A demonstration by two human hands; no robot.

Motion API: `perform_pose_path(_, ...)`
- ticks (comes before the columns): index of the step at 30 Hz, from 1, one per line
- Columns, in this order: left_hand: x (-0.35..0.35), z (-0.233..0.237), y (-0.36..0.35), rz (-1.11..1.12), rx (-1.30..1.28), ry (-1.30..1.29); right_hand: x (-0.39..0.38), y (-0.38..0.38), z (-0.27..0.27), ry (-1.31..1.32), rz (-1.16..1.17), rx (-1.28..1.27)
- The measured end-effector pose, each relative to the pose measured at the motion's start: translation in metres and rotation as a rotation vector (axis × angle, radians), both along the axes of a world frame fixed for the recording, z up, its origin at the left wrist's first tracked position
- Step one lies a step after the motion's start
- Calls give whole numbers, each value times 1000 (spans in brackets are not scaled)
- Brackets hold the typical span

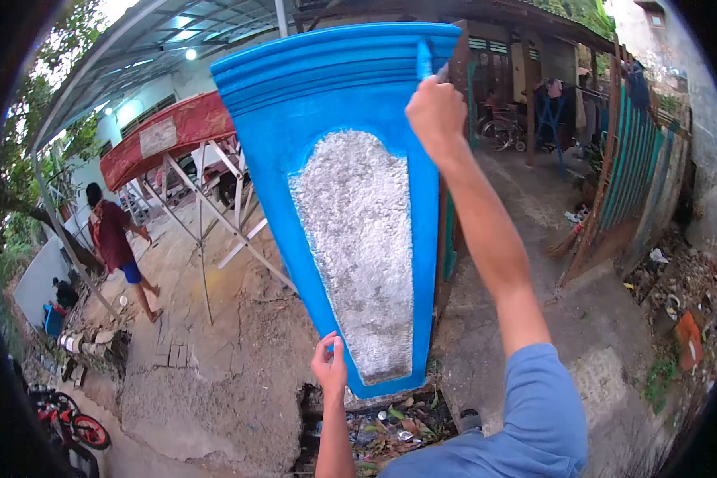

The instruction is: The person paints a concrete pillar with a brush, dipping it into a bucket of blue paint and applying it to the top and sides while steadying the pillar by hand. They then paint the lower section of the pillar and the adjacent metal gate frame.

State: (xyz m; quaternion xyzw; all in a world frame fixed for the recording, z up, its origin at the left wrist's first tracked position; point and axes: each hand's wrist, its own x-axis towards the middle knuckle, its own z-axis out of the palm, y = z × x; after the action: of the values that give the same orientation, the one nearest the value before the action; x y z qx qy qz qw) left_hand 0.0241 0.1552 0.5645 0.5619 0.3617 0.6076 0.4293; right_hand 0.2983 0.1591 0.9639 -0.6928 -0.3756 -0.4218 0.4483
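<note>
A blue pillar (263, 131) stands before me, wide and ridged at its top, with a rough white-grey panel (357, 239) set in its face. My right hand (438, 115) is raised to the upper right corner, fingers wrapped round a paintbrush (425, 60). The brush's blue-coated head lies against the ridged moulding. Low down, beside the pillar's left edge, my left hand (329, 365) has its fingers loosely bent and apart, with nothing seen in them.
Below the pillar runs a ditch (390, 434) with leaves and litter. On the left are a red-covered stall frame (175, 131), a person (119, 239) walking and a red motorcycle (72, 426). To the right stand a green corrugated fence (633, 171) and a broom (567, 239).
</note>
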Motion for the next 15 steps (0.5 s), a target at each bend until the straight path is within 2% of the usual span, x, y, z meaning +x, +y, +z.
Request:
perform_pose_path(10,-66,-12,-13,216,-43,-51,-222,88,-19,-315,528,-46)
perform_pose_path(12,-75,-11,-15,249,-70,-89,-239,94,-18,-363,545,-26)
perform_pose_path(15,-82,-15,-13,275,-85,-116,-210,109,-14,-320,489,-52)
